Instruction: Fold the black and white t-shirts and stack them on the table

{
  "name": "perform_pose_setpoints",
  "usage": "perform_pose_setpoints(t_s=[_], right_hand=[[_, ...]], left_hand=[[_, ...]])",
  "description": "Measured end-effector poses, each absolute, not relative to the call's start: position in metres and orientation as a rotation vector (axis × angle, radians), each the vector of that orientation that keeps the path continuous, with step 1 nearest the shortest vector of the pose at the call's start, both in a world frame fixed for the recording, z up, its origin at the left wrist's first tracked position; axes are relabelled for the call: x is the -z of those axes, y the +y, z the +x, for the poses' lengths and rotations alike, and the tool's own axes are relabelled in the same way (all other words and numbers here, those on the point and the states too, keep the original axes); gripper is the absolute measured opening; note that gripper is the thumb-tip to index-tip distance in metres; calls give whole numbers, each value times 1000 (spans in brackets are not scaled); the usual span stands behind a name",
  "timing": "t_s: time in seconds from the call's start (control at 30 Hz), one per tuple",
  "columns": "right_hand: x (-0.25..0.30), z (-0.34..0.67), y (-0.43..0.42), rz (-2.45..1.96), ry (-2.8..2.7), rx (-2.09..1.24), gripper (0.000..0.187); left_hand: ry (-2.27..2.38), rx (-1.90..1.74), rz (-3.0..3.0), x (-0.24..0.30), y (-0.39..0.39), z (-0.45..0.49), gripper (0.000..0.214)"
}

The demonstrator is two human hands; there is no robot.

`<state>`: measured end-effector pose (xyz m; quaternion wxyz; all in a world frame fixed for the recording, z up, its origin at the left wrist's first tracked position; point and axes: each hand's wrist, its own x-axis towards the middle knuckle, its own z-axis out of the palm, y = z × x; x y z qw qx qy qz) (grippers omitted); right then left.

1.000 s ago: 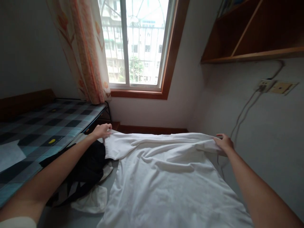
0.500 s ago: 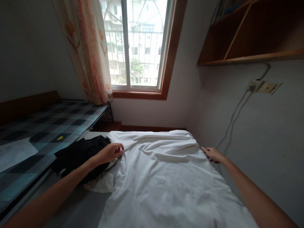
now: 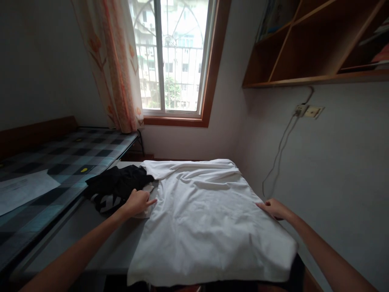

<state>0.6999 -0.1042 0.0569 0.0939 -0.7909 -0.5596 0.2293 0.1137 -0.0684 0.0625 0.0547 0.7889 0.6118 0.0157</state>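
A white garment [image 3: 206,219] lies spread over a grey table [image 3: 91,239], its far end folded back toward me. My left hand [image 3: 138,201] rests at the garment's left edge with curled fingers touching the cloth. My right hand [image 3: 273,208] lies at the right edge, fingers stretched flat along the fabric. A black garment [image 3: 117,187] is bunched on the table just left of my left hand, with a bit of white cloth under it.
A bed with a blue checked cover [image 3: 54,162] and a white sheet of paper [image 3: 24,188] stands at the left. A window [image 3: 170,56] with an orange curtain [image 3: 112,65] is ahead. Wooden shelves [image 3: 316,44] and a wall socket with cable [image 3: 304,110] are on the right wall.
Both hands have drawn back toward me along the garment's side edges, after laying its far end down. The view has pulled back, so the garment's near edge now shows.
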Motion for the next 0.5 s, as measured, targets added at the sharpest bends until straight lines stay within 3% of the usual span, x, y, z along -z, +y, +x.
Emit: perform_pose_setpoints(t_s=[0.13,0.3,0.5], right_hand=[[-55,704,-131,-2512,-1560,-700,47],[-53,708,-162,-2460,-1690,-614,50],[-51,712,-186,-2296,-1706,-393,31]], left_hand=[[1932,-83,2406,-59,-90,119,53],[1935,-259,2379,-55,-112,125,45],[2028,-538,2522,-59,-140,131,24]])
